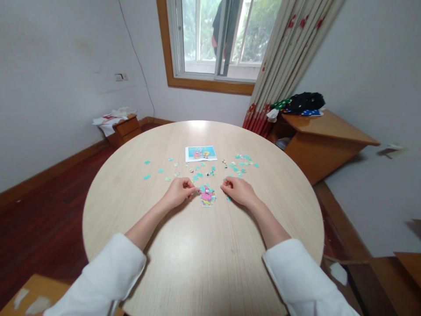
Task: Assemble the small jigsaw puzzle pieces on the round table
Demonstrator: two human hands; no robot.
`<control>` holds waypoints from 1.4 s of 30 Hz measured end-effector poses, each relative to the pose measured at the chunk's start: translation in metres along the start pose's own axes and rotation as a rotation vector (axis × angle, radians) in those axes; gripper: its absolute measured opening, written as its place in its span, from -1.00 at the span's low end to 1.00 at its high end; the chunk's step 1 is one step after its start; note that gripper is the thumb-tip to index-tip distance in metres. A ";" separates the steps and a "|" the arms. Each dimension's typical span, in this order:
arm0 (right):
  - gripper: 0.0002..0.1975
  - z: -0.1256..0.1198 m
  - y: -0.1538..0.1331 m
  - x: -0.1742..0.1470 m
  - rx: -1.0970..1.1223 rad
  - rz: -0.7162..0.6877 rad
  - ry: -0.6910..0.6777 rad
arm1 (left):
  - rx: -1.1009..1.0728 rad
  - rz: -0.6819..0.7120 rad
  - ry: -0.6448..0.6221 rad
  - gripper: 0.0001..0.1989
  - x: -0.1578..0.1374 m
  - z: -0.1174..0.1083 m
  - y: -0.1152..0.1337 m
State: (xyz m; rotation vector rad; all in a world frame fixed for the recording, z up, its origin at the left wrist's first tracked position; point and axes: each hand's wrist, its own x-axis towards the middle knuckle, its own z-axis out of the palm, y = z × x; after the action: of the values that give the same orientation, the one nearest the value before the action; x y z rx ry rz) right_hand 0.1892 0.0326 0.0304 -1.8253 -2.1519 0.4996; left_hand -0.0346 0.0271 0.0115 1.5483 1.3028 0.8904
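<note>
On the table (197, 263), puzzle pieces (206, 194)

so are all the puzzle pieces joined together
No, many loose pieces lie scattered on the table beyond the partly assembled puzzle.

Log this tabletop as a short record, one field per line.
surface: round wood-grain table
left hand: fingertips at the left edge of the puzzle section; grip too small to tell
right hand: fingers curled, right of that section; hold unclear
puzzle section: joined pieces showing a pink starfish character
loose jigsaw pieces: mostly teal, scattered beyond and beside the hands
printed picture sheet: flat, farther off than both hands
</note>
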 end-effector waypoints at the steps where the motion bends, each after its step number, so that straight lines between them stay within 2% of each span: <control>1: -0.87 0.000 0.000 0.000 -0.002 0.003 0.000 | 0.024 0.007 0.006 -0.74 0.000 0.000 0.000; 13: -0.86 0.002 0.002 0.001 0.004 0.001 0.006 | 0.177 0.067 0.053 -0.78 0.001 0.010 0.000; 21: -0.86 0.002 0.002 0.001 0.005 0.006 0.006 | 0.085 0.104 0.046 -0.84 0.004 0.014 -0.006; 42: -0.86 0.001 -0.001 0.000 -0.002 0.013 -0.002 | 0.221 0.122 0.072 -0.87 0.003 0.015 -0.007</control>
State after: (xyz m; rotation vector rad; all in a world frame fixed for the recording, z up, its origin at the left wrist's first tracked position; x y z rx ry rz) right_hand 0.1884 0.0327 0.0302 -1.8417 -2.1438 0.5022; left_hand -0.0222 0.0280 -0.0003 1.7980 1.4079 0.9097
